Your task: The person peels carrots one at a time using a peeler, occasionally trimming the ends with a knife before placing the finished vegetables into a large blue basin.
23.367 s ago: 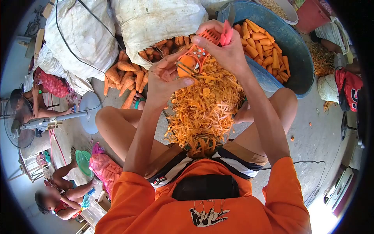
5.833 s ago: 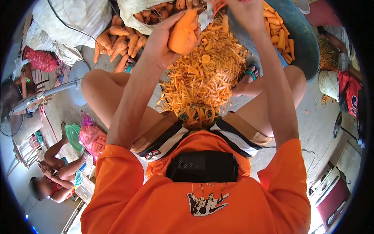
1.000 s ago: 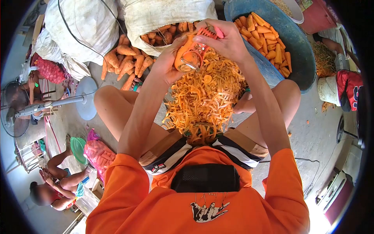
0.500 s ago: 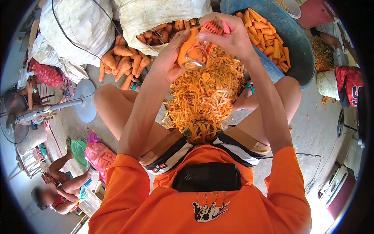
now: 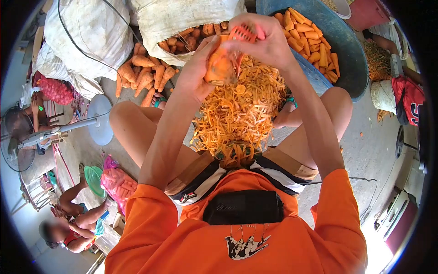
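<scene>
My left hand (image 5: pixel 197 73) is wrapped around a thick carrot (image 5: pixel 218 65), held above a heap of orange peelings (image 5: pixel 242 112). In my right hand (image 5: pixel 270 43) is an orange-red peeler (image 5: pixel 242 33), its slotted handle showing between the fingers. The peeler's blade end lies against or very near the carrot; motion blur hides the exact contact. Both hands are close together, in front of an open white sack (image 5: pixel 159 20) with unpeeled carrots (image 5: pixel 194 37) inside.
Peeled carrots (image 5: pixel 315 41) lie in a blue tub (image 5: pixel 358 68) at the right. Loose unpeeled carrots (image 5: pixel 145 73) rest on the floor at the left, beside a full white sack (image 5: pixel 89 36). A standing fan (image 5: pixel 18 132) and a seated person (image 5: pixel 75 223) are farther left.
My right hand and the peeler have shifted slightly left and are now blurred by motion. My left hand still grips the carrot in nearly the same place.
</scene>
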A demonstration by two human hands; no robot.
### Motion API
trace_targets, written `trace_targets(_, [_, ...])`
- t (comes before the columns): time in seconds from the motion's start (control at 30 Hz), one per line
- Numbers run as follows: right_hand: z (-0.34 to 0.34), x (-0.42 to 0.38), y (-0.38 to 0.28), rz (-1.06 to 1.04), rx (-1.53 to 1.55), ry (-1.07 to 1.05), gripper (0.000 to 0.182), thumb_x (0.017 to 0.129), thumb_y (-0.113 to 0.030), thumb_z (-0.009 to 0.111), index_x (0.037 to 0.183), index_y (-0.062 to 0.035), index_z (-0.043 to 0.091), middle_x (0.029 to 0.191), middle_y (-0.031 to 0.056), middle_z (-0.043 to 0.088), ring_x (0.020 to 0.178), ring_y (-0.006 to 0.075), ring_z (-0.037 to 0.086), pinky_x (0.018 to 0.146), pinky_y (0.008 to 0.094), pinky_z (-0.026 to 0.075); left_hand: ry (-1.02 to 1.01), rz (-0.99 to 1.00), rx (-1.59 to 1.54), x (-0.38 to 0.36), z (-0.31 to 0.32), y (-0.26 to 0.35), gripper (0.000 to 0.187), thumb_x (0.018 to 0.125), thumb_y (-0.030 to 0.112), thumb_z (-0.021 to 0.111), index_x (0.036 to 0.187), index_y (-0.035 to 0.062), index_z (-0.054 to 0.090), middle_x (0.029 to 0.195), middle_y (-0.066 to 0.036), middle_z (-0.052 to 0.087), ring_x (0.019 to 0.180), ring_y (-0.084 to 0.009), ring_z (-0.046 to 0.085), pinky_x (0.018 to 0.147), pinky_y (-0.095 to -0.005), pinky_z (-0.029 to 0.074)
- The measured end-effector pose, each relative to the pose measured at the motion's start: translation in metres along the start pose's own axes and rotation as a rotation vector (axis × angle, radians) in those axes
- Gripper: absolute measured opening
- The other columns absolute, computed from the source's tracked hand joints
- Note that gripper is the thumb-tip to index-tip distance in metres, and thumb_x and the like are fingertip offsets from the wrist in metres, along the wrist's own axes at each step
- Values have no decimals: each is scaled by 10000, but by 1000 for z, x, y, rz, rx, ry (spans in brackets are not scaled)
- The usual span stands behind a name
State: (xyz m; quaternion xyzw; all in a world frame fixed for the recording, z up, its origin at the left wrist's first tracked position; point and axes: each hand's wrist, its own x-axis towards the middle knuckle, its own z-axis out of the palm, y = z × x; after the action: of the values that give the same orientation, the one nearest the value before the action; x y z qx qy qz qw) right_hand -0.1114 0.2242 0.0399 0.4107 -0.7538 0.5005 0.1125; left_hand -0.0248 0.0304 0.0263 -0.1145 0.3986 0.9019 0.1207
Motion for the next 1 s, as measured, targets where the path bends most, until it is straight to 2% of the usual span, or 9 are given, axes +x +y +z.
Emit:
trace_targets(0.07, [-6,2,16,199,316,168,223,873,-124,853,998,-26,698,879,16,725,804,81,706,703,241,573,-391,-215,-92,0,-17,5,361,1065,303,595,1355,94,544,1197,-87,675,1051,-187,684,900,-345,595])
trace_targets(0.1, [-21,13,-4,305,586,197,78,988,-67,712,959,-14,660,772,59,707,664,113,685,573,271,537,-392,-216,-92,-2,-14,2,361,1065,303,595,1355,94,544,1197,-87,675,1051,-187,684,900,-345,595])
trace_targets(0.27, [-7,-1,-9,218,466,63,185,891,-111,831,967,-18,690,929,37,752,821,129,734,711,241,575,-123,-178,-90,0,-13,-8,374,1056,332,612,1320,69,574,1176,-115,675,1033,-204,686,854,-361,605])
trace_targets(0.33, [2,-3,-29,-214,-79,-69,193,884,-105,838,929,-3,680,967,34,758,850,125,722,721,228,557,-36,-167,-79,-2,-4,-9,372,1063,347,591,1306,66,569,1127,-104,684,961,-206,693,785,-347,605])
trace_targets(0.5, [-13,0,36,198,107,109,152,919,-92,801,956,-4,682,915,15,735,791,90,701,672,237,563,-21,-202,-17,-9,-5,-6,347,1073,343,553,1263,54,582,1048,-92,696,889,-216,703,717,-347,609])
trace_targets(0.67, [2,-4,-13,221,459,10,181,928,-131,800,1000,-6,691,912,22,742,754,101,703,674,248,572,-56,-206,-109,-8,-16,-3,355,1064,330,572,1279,48,585,1046,-104,684,902,-226,695,708,-369,618])
trace_targets(0.73, [4,-6,-25,-108,-54,-50,233,917,-175,819,1041,-21,696,933,30,748,787,94,702,712,247,563,-66,-194,-87,-7,-17,-3,380,1058,343,587,1286,40,590,1059,-114,674,925,-233,686,698,-379,620])
trace_targets(0.9, [-19,0,34,151,96,231,290,856,-251,879,980,-37,727,808,13,721,768,39,660,644,242,527,-66,-231,-123,-16,-6,-6,363,1052,296,608,1305,38,575,1102,-124,674,962,-250,685,732,-391,616])
trace_targets(1.0, [-2,-9,-5,310,482,-17,294,899,-198,842,1084,-19,699,972,48,754,862,93,697,756,240,548,-111,-227,-148,-14,-12,-4,361,1051,294,611,1313,49,577,1122,-117,680,1005,-245,690,803,-411,608])
